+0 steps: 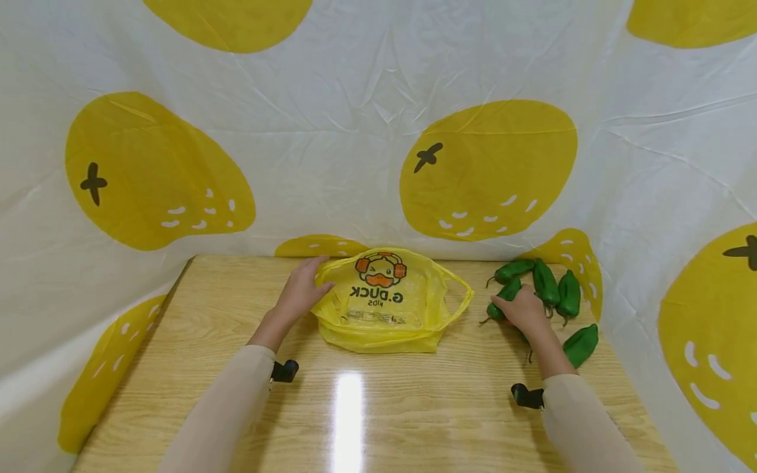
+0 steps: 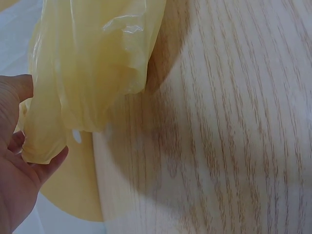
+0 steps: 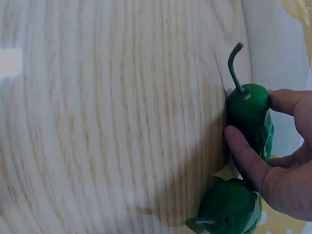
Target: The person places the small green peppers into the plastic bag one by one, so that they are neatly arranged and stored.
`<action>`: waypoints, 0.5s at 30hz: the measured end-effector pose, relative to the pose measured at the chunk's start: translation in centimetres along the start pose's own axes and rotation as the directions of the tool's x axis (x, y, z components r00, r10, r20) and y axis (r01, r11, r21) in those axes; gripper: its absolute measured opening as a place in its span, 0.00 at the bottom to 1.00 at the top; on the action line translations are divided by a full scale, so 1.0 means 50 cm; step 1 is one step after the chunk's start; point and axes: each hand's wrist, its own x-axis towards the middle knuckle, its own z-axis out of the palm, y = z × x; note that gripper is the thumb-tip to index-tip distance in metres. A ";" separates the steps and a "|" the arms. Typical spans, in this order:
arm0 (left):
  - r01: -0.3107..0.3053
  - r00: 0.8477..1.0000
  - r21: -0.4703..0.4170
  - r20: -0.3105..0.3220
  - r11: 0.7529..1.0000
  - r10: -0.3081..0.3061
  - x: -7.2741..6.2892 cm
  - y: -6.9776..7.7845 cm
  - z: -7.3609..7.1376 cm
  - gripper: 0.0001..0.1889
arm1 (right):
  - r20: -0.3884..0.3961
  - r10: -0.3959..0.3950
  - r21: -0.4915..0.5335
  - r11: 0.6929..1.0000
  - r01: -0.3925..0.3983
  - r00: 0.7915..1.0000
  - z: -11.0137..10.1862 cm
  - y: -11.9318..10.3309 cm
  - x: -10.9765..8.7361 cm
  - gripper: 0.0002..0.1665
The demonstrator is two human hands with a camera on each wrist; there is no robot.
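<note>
"What filled the background?"

"A white cloth [image 1: 331, 85] printed with large yellow fruit hung behind a wood-grained table [image 1: 437, 407]."

"And on the tabletop?"

"A yellow plastic bag [image 1: 384, 312] lay near the back edge, its duck print showing with reversed lettering. A person's beige-sleeved arms [image 1: 221, 401] reached in from either side."

"How were the hands placed?"

"The left hand [image 1: 300, 289] gripped the bag's left rim, plastic caught between thumb and fingers. The right hand [image 1: 523, 307], well apart to the bag's right, pinched a green pepper [image 3: 249, 109]."

"Where did that pepper lie against the fingers?"

"Between them: thumb on one flank, forefinger on the opposite one, the stem end clear of both. Whether it touched the table could not be told."

"Anything smaller nearby?"

"Other green peppers [image 1: 545, 284] clustered around the right hand; the held pepper's thin, curved stem [image 3: 234, 66] jutted past the fingertips [image 3: 233, 135]."
</note>
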 end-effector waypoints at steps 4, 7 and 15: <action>-0.003 1.000 0.004 -0.005 1.000 0.003 0.000 -0.002 0.000 0.33 | 0.005 0.007 0.015 1.000 -0.007 1.000 0.001 -0.003 -0.004 0.56; -0.007 1.000 -0.004 -0.009 1.000 0.007 0.000 -0.003 0.000 0.33 | 0.030 0.025 0.024 0.999 -0.026 0.999 0.001 -0.006 -0.005 0.55; -0.017 1.000 -0.010 -0.012 1.000 0.017 -0.002 -0.004 0.004 0.33 | 0.115 0.074 0.074 0.994 -0.082 0.991 0.003 -0.005 -0.009 0.53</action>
